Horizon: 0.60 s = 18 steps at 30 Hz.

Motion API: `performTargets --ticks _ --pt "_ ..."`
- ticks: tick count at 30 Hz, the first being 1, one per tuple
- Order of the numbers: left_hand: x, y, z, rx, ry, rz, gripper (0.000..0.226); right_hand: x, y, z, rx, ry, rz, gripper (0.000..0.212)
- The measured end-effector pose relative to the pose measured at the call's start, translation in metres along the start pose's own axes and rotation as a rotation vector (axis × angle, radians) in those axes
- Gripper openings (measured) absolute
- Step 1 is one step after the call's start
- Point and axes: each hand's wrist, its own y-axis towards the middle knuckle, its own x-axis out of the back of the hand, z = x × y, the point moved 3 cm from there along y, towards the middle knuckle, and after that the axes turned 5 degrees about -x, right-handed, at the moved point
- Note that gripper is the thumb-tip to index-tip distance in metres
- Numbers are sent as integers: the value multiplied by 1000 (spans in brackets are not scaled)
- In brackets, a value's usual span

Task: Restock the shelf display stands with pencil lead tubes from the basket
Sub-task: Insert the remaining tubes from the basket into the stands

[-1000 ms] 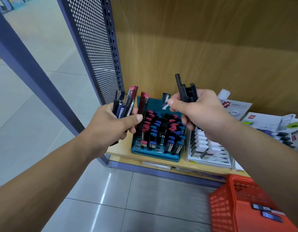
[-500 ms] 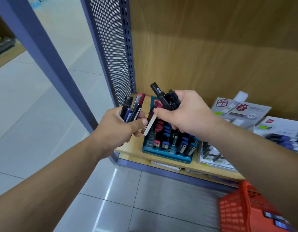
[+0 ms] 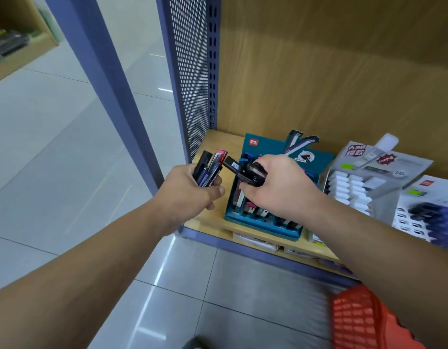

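My left hand (image 3: 190, 195) grips a bundle of pencil lead tubes (image 3: 209, 167), black, blue and red, at the shelf's left end. My right hand (image 3: 275, 187) holds several black tubes (image 3: 245, 172) and, under the fingers, a dark red tube (image 3: 236, 197) that points down into the teal display stand (image 3: 265, 225). That stand holds rows of red, blue and black capped tubes, partly hidden by my right hand. The red basket (image 3: 356, 321) hangs at the lower right under my right forearm.
A grey stand with white tubes (image 3: 353, 187) sits right of the teal one, and another stand (image 3: 424, 217) further right. The wooden shelf board (image 3: 217, 220) has a blue front edge. A perforated blue side panel (image 3: 190, 79) bounds the shelf on the left. Tiled floor lies below.
My right hand has come down from above the stand and now points a dark red tube into the teal stand. The view has shifted left and the hands have drawn closer.
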Motion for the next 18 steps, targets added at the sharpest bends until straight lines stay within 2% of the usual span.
performTargets --ticks 5,10,18 --pt "0 1 3 6 0 -5 16 1 3 -9 -72 45 -61 30" --pt "-4 3 4 5 -3 12 17 18 18 -5 -82 111 -112 39" --pt "-4 8 5 3 3 -2 17 13 32 9 -22 -13 -3 28"
